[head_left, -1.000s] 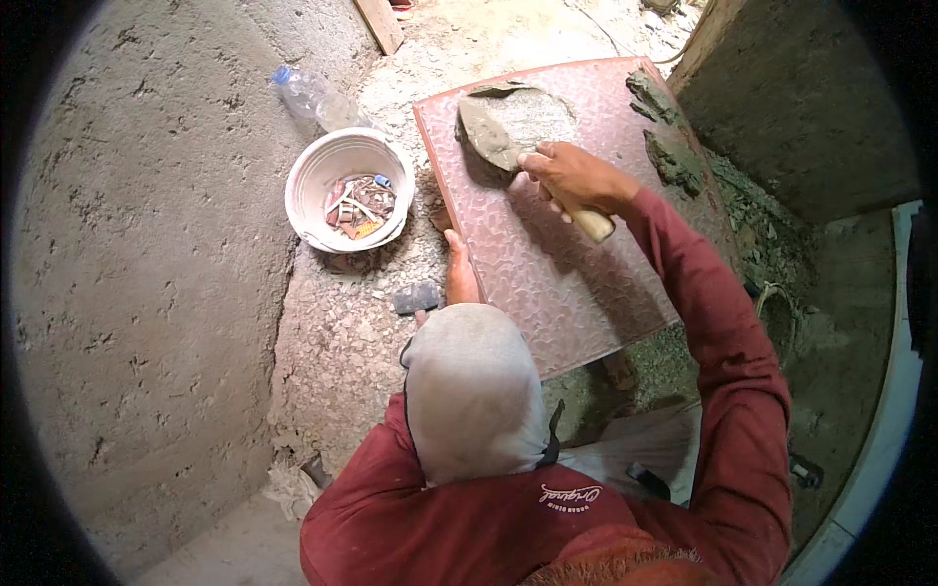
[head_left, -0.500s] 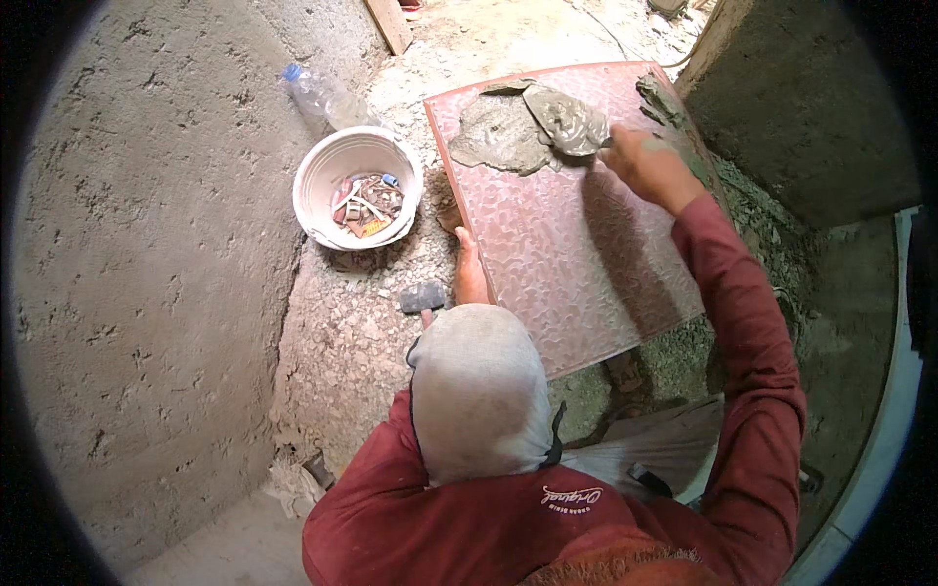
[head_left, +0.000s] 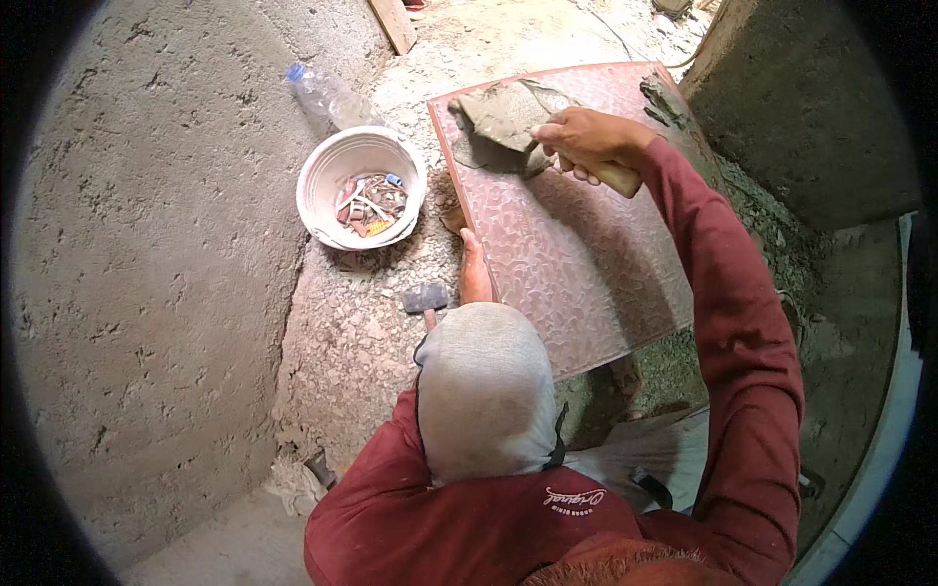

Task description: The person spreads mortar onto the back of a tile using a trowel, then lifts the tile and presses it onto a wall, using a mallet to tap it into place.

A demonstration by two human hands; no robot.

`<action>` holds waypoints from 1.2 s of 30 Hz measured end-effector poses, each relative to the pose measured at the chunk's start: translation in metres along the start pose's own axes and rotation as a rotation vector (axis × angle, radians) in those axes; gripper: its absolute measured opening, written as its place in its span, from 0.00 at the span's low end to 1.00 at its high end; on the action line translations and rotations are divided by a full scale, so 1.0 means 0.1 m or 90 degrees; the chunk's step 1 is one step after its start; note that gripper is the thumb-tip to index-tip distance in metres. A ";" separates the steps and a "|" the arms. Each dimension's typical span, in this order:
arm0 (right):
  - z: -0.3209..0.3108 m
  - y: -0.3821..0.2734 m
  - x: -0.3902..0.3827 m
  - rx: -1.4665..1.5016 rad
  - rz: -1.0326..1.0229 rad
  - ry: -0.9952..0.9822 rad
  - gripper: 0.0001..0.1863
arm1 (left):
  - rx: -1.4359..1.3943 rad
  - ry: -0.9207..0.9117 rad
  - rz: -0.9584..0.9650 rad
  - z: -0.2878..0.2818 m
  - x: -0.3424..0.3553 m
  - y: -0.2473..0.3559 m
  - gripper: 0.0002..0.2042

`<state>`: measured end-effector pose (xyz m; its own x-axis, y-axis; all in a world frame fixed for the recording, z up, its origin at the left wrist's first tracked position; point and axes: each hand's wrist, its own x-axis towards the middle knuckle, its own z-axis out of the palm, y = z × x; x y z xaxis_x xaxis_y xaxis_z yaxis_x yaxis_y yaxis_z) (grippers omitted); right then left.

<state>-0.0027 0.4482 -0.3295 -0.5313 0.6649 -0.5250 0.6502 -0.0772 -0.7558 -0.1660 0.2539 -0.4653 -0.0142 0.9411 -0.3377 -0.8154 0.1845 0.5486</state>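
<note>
Steadying the pinkish-red patterned tile [head_left: 586, 264] at its left edge: left hand [head_left: 474, 269], thumb side up, pressed along the rim. Its fingers are out of sight, so cannot tell how far they close or whether they grip. Left forearm hidden behind a rounded grey cloth shape [head_left: 489, 391].

Right hand [head_left: 591, 142] curled closed round the wooden handle of a trowel [head_left: 498, 119], which reaches in from the right, sleeve maroon. Blade coated in grey mortar, held over the tile's upper left part, above a spread mortar patch [head_left: 493, 159]. Separate dark mortar clump [head_left: 664, 103] at the tile's upper right edge.

Tile lies ahead of the body, right of centre, slightly skewed, over rubble ground [head_left: 332, 361]. Left of it, near its edge, a white bucket [head_left: 318, 190] with mixed scraps [head_left: 371, 207] in the bottom. Clear plastic bottle [head_left: 337, 101] with blue cap lies just beyond the bucket. Dark-headed hammer [head_left: 425, 297] on the rubble beside the left hand. Rough grey wall [head_left: 166, 273] along the left side.
</note>
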 end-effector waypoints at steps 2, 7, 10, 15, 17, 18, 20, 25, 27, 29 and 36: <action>0.08 -0.04 0.00 -0.104 0.005 0.030 0.21 | -0.039 -0.002 -0.016 0.04 -0.05 0.02 0.39; 0.27 0.18 -0.35 -0.761 -0.197 0.462 0.07 | -0.031 -0.007 -0.004 -0.08 -0.03 0.03 0.40; -0.03 0.63 -0.59 -0.836 -0.204 0.577 0.04 | -0.005 0.008 -0.033 0.11 -0.07 0.04 0.41; -0.37 1.14 -0.86 -0.839 -0.036 0.577 0.05 | 0.022 0.038 -0.050 0.00 -0.03 0.01 0.42; -0.53 1.35 -0.94 -0.691 -0.074 0.547 0.11 | 0.009 0.040 -0.036 -0.11 0.00 -0.03 0.42; -0.69 1.19 -1.00 -0.416 0.073 0.394 0.16 | 0.014 0.043 -0.035 -0.11 0.01 -0.03 0.42; -0.86 1.25 -1.10 -0.194 0.122 0.353 0.18 | 0.021 0.050 -0.033 -0.11 0.01 -0.02 0.42; -1.15 1.61 -1.07 0.324 0.080 0.296 0.18 | 0.040 0.053 -0.050 -0.03 0.01 -0.04 0.41; -1.07 1.50 -0.91 0.348 0.110 0.284 0.16 | 0.046 0.058 -0.048 -0.05 0.00 -0.03 0.41; -0.98 1.48 -0.81 0.408 0.111 0.254 0.17 | 0.051 0.062 -0.049 -0.05 0.01 -0.03 0.41; -0.85 1.34 -1.04 -0.424 0.052 0.378 0.20 | 0.067 0.076 -0.035 -0.08 -0.02 0.03 0.41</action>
<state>0.1860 0.4319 -0.3433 -0.2221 0.9651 -0.1385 0.9522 0.1841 -0.2438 -0.1725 0.2506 -0.4692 -0.0451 0.8895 -0.4547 -0.7518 0.2695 0.6018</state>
